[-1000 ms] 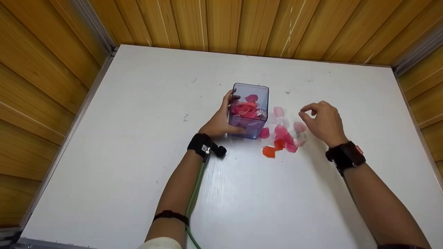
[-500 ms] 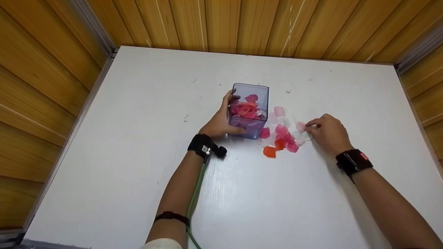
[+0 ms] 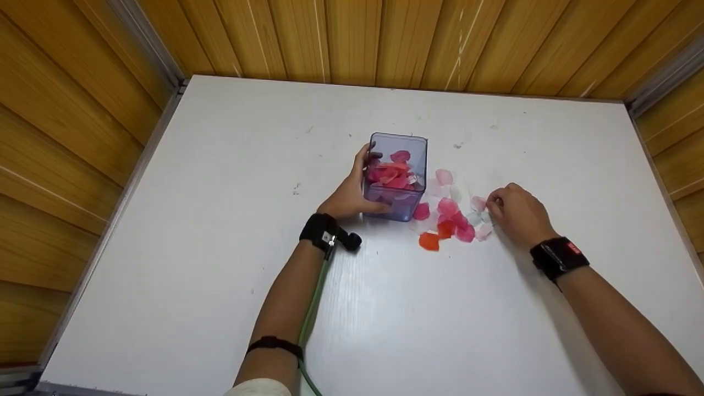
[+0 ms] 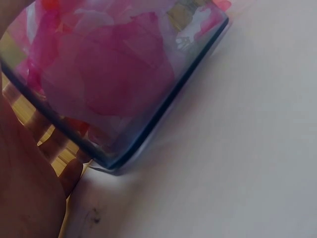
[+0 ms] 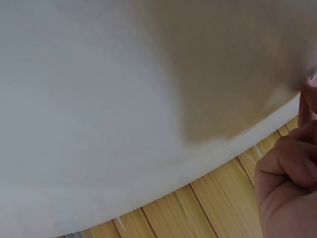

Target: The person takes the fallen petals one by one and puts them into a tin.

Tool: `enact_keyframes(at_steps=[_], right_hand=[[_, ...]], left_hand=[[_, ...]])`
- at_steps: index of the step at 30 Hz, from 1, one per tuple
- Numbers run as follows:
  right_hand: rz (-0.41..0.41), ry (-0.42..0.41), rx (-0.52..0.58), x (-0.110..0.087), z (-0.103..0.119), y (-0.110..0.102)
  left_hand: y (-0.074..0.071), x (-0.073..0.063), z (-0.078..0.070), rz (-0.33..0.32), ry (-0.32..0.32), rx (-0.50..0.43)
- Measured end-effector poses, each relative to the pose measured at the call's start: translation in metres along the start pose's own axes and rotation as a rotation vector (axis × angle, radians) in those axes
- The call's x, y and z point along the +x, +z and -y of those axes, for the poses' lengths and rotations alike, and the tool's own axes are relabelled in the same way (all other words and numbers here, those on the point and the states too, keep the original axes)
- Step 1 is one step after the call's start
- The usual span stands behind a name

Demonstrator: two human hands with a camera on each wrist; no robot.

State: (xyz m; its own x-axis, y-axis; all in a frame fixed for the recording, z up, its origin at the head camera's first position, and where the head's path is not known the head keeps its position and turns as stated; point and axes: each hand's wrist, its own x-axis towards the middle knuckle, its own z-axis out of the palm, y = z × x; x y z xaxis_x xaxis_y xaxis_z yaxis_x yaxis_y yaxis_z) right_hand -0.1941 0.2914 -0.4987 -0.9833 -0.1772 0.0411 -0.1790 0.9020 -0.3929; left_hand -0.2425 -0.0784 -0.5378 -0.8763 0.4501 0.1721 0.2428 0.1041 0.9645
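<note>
My left hand (image 3: pixel 347 192) grips a clear bluish plastic box (image 3: pixel 397 206) from its left side, thumb across the near wall. Inside lies a heap of pink, red and coral petals (image 3: pixel 391 175); the left wrist view shows the petals (image 4: pixel 119 74) through the box wall, with the left hand (image 4: pixel 29 188) along it. To the right of the box, my right hand (image 3: pixel 521 214) is low over the table, thumb and forefinger curled together on a pale petal (image 3: pixel 486 216) at the edge of a loose pile. Its fingertips are mostly cut off in the right wrist view.
Loose petals lie between box and right hand: bright pink petals (image 3: pixel 448 207), orange petals (image 3: pixel 429 241) nearest me, and a pale pink petal (image 3: pixel 444 177) at the back. The white table (image 3: pixel 247 165) is bordered by wood-panelled walls (image 3: pixel 352 41). A green cable (image 3: pixel 314 308) runs along the left forearm.
My right hand has come down and nearer to me onto the pale petals, and its fingers have curled in. Pale petals there have shifted and spread slightly. The left hand and box stay put.
</note>
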Motion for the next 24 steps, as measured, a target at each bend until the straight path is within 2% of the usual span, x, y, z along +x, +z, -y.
enact_keyframes(at_steps=[5, 9, 12, 15, 20, 24], right_hand=[[0.004, 0.019, 0.031, 0.001, 0.003, -0.007], [-0.075, -0.02, 0.07, 0.004, 0.021, -0.018], [-0.152, -0.081, 0.114, 0.008, 0.047, -0.027], [-0.189, -0.123, 0.161, 0.014, 0.082, -0.035], [-0.175, -0.161, 0.217, 0.03, 0.134, -0.038], [-0.144, -0.194, 0.2, 0.048, 0.159, -0.032]], left_hand=[[0.001, 0.0, 0.0, -0.003, -0.012, 0.012], [-0.001, -0.001, -0.002, -0.007, -0.013, 0.011], [-0.002, -0.001, -0.003, -0.011, -0.021, 0.019], [-0.003, -0.001, -0.003, -0.01, -0.019, 0.028], [-0.005, -0.002, -0.001, -0.011, 0.003, 0.017], [-0.004, -0.002, -0.001, -0.014, -0.008, 0.009]])
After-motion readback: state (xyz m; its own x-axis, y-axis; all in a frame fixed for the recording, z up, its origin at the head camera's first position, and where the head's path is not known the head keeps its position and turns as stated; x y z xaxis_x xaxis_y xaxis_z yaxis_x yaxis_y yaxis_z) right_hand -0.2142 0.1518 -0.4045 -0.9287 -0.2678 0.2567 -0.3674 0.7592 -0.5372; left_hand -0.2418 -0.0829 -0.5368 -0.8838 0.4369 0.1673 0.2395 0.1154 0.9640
